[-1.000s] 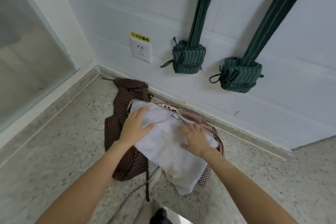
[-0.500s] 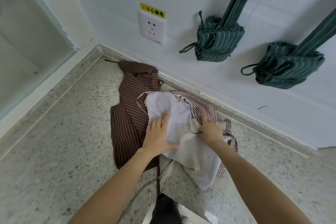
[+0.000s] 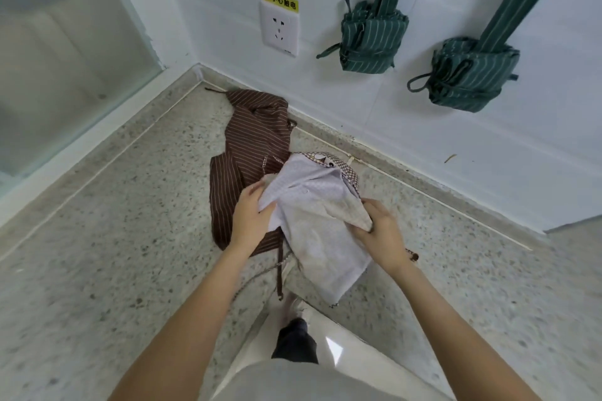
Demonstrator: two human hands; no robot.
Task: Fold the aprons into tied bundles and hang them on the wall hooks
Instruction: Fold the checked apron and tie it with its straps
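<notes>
white checked apron [image 3: 314,221]: pale cloth with a brown checked border; partly folded, rumpled; on the speckled counter, overlapping the brown apron's right edge; gripped at both sides by the hands
brown striped apron [image 3: 250,153]: dark brown, thin pale stripes; loose, unfolded; toward the wall corner
green striped bundles [image 3: 371,37] [image 3: 470,75]: two, rolled and tied; hanging side by side against the wall

I see a matt, soft cloth checked apron [image 3: 317,205], a striped woven brown apron [image 3: 247,153], a speckled polished stone floor [image 3: 114,221], and a glossy plastic socket [image 3: 279,30].
</notes>
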